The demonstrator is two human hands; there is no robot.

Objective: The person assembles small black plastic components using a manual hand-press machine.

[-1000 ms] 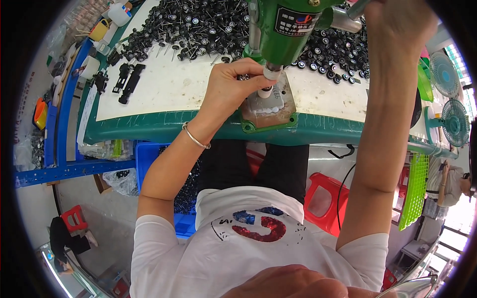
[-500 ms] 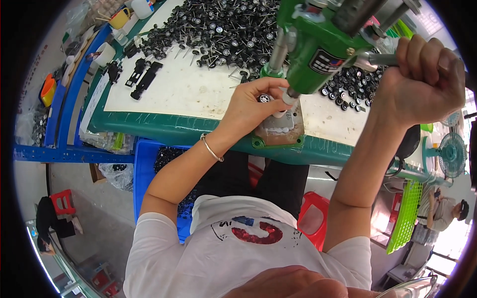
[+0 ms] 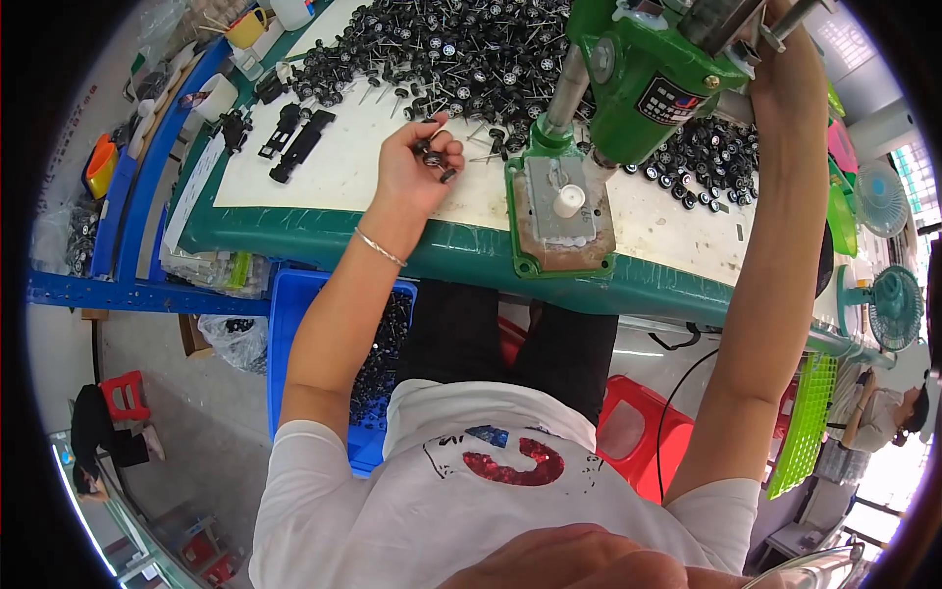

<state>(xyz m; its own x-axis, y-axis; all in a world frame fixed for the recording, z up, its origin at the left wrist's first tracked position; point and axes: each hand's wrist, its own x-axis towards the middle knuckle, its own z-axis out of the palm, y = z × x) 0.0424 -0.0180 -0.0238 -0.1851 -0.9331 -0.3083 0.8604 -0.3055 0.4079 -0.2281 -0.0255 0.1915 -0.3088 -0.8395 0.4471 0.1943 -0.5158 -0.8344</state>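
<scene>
My left hand [image 3: 417, 177] is closed around a few small black toy wheels [image 3: 434, 159], held above the white tabletop left of the green hand press [image 3: 638, 98]. On the base plate [image 3: 542, 211] of the press stands a short white cylindrical holder [image 3: 568, 200], with no hand on it. My right arm reaches up beside the press to its lever side. Of my right hand [image 3: 780, 59], only the part near the wrist shows at the top edge; its fingers are hidden. A large heap of black wheels on metal axles [image 3: 461, 54] lies behind my left hand.
More loose wheels [image 3: 702, 162] lie right of the press. Black toy chassis [image 3: 299, 145] rest on the left of the table. A blue bin [image 3: 285, 363] with small black parts stands below the green table edge [image 3: 442, 240]. A red stool [image 3: 638, 432] and green fans [image 3: 895, 304] are nearby.
My left hand has left the press base and moved left, with wheels in its fingers. My right hand has gone up and away from where it gripped the lever. The white holder is now uncovered.
</scene>
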